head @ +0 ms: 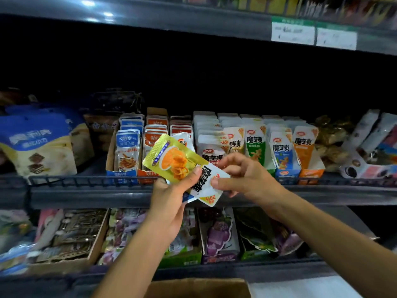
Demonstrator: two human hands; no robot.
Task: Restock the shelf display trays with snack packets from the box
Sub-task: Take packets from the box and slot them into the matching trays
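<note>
A small stack of snack packets is held in front of the middle shelf. The top one is a gold and white packet (178,163) with an orange food picture. My left hand (171,196) grips the stack from below, thumb across the front. My right hand (240,175) pinches the packet's white end from the right. Behind them stand cardboard display trays: a blue one (123,173), an orange one (146,173), and white, green, blue and orange packet rows (285,151) to the right. The open cardboard box (199,287) shows at the bottom edge.
A black wire rail (86,181) runs along the middle shelf's front. Large blue bags (36,138) stand at the left, wrapped sweets (365,151) at the right. The lower shelf holds a cardboard tray (94,244) and purple grape packs (219,233). Price labels (313,34) hang on the upper shelf edge.
</note>
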